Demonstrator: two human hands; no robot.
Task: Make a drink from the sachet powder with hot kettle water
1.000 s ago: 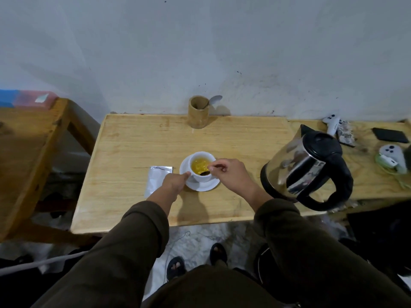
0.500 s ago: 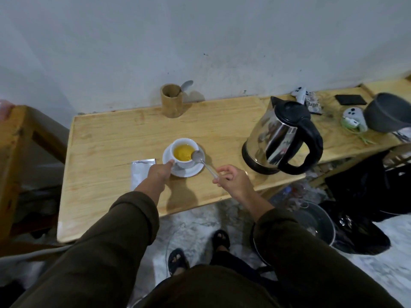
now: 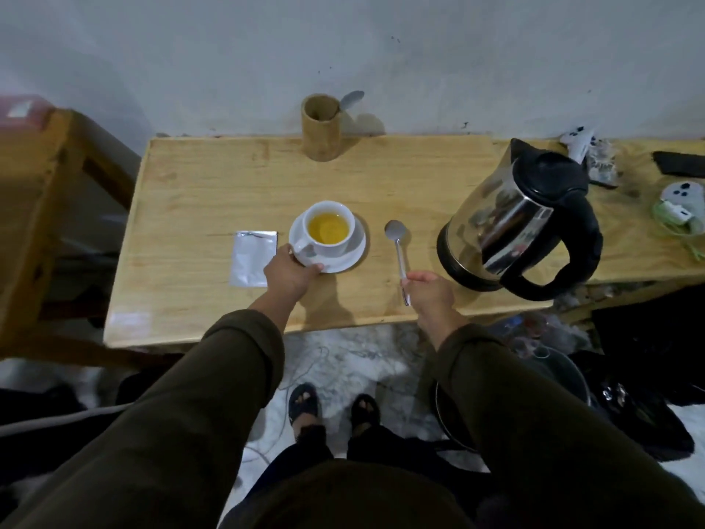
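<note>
A white cup (image 3: pixel 329 227) of yellow drink stands on a white saucer (image 3: pixel 353 253) in the middle of the wooden table (image 3: pixel 213 192). My left hand (image 3: pixel 288 271) grips the saucer's near left rim. A metal spoon (image 3: pixel 397 250) lies on the table to the right of the saucer, bowl pointing away. My right hand (image 3: pixel 429 290) pinches the near end of its handle. A silver sachet (image 3: pixel 252 257) lies flat left of the saucer. The steel kettle (image 3: pixel 515 219) with black lid and handle stands at the right.
A bamboo holder (image 3: pixel 321 126) with another spoon stands against the wall at the back. White controllers (image 3: pixel 681 198), a dark phone (image 3: pixel 681 164) and clutter lie at the far right. A wooden frame (image 3: pixel 34 208) stands left of the table. A dark pan (image 3: pixel 553 379) sits on the floor.
My right hand lifted the spoon out of the cup and brought it down onto the table to the right of the saucer. My left hand stayed on the saucer.
</note>
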